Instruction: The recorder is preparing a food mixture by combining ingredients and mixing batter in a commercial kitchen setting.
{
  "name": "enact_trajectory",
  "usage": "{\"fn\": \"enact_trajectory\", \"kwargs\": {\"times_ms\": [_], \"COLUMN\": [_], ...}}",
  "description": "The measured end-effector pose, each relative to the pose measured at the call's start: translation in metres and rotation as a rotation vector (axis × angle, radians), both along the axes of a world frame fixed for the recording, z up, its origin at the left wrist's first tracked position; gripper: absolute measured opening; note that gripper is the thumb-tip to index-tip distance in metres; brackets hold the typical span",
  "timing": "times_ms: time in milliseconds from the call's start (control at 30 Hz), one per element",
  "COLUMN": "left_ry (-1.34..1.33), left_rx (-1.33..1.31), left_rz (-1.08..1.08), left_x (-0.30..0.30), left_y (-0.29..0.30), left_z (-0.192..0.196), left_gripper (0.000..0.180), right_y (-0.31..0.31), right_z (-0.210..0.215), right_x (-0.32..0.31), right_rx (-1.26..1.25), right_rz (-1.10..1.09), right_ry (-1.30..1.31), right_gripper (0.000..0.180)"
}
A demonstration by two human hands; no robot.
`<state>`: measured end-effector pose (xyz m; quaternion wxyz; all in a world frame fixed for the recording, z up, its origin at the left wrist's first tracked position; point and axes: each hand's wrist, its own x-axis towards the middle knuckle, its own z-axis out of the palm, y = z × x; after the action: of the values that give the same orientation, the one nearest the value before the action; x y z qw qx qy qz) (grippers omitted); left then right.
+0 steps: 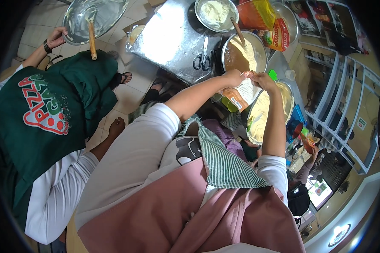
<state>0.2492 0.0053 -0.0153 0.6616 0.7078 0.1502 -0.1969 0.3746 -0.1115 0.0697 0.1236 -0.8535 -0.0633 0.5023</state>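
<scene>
My left hand (234,79) and my right hand (264,81) meet in front of me, fingers closed on the top edge of an orange-and-white packet (243,93). The packet hangs tilted, its printed side facing up; whether its top is torn cannot be told. Just beyond my hands stands a metal bowl (266,51) holding brown liquid and pale yellow batter, with a wooden spoon (238,33) leaning in it. Beneath my right forearm lies a large container (292,99) of pale yellow batter, partly hidden by that arm.
Scissors (205,59) lie on the foil-like tabletop (166,36). Behind them stands a bowl (199,21) of white cream, beside a red-and-yellow package (278,36). At left, a person in a green apron (50,101) holds a metal bowl (78,40). White shelving (340,105) stands right.
</scene>
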Motion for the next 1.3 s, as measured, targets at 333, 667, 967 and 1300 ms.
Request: {"fn": "enact_trajectory", "kwargs": {"times_ms": [333,667,967,1300], "left_ry": [0.069,-0.045,-0.256,-0.038], "left_rx": [-0.009,0.076,-0.062,-0.354], "left_rz": [0.021,-0.151,0.052,0.04], "left_x": [-0.011,-0.051,-0.062,-0.076], "left_y": [-0.01,0.015,0.014,0.012], "left_z": [0.01,0.013,0.002,0.017], "left_gripper": [0.058,0.071,0.051,0.042], "right_y": [-0.011,-0.013,-0.049,-0.057], "right_z": [-0.016,0.017,0.035,0.003], "right_x": [-0.022,-0.051,-0.096,-0.123], "right_rx": [0.279,0.232,0.415,0.758], "right_rz": [-0.229,-0.344,-0.663,-0.869], "right_ry": [-0.027,-0.051,-0.065,-0.047], "right_gripper": [0.024,0.024,0.033,0.035]}}
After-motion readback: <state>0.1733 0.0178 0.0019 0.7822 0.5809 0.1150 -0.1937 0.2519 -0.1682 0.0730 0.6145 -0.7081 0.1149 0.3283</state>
